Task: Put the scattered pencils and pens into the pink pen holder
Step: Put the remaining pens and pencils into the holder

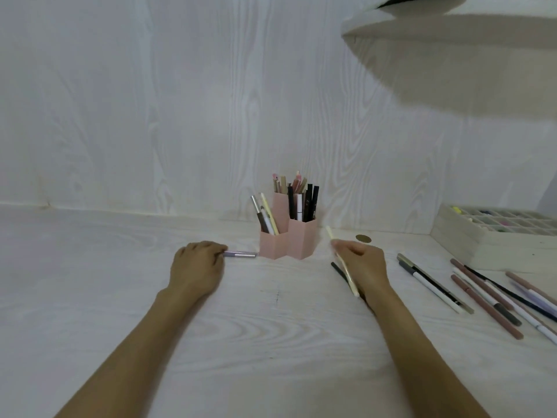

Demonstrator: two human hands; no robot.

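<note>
The pink pen holder, made of hexagonal tubes, stands near the back wall with several pens and pencils upright in it. My left hand rests on the desk to its left, fingers closed on the end of a purple pen that lies flat and points at the holder's base. My right hand is to the holder's right, gripping a cream pencil tilted up toward the holder. A black pen lies partly hidden under that hand. Several scattered pens and pencils lie at the right.
A pale wooden organiser box with small compartments sits at the back right. A small round gold coin-like disc lies behind my right hand. A white shelf overhangs at the upper right. The wall runs close behind the holder.
</note>
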